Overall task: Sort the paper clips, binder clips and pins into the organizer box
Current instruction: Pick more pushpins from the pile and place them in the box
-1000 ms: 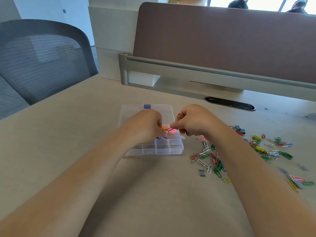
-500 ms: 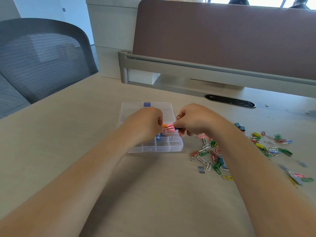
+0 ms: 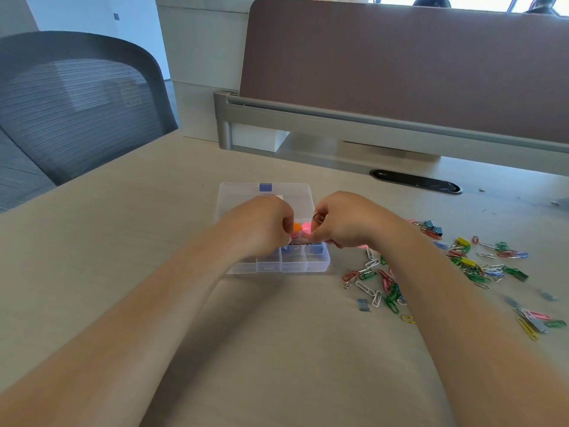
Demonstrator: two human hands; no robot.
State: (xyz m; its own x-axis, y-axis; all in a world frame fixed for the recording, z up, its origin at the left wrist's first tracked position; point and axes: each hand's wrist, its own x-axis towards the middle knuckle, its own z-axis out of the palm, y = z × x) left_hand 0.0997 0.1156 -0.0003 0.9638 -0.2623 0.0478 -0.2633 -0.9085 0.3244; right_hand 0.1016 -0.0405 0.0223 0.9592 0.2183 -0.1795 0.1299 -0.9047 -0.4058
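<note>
Left hand (image 3: 261, 226) curled over organizer box (image 3: 318, 266), right hand (image 3: 345, 223) pinching metal clip (image 3: 317, 217) beside it, paper clips (image 3: 378, 282) scattered on table (image 3: 123, 241)

Clear plastic organizer box (image 3: 268, 268): middle hidden under left hand (image 3: 261, 226), right hand (image 3: 345, 223). Silver wire loop (image 3: 317, 217): rest inside right fist.

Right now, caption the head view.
Left hand and right hand, gripping a binder clip, over the organizer box; loose clips beside.
</note>
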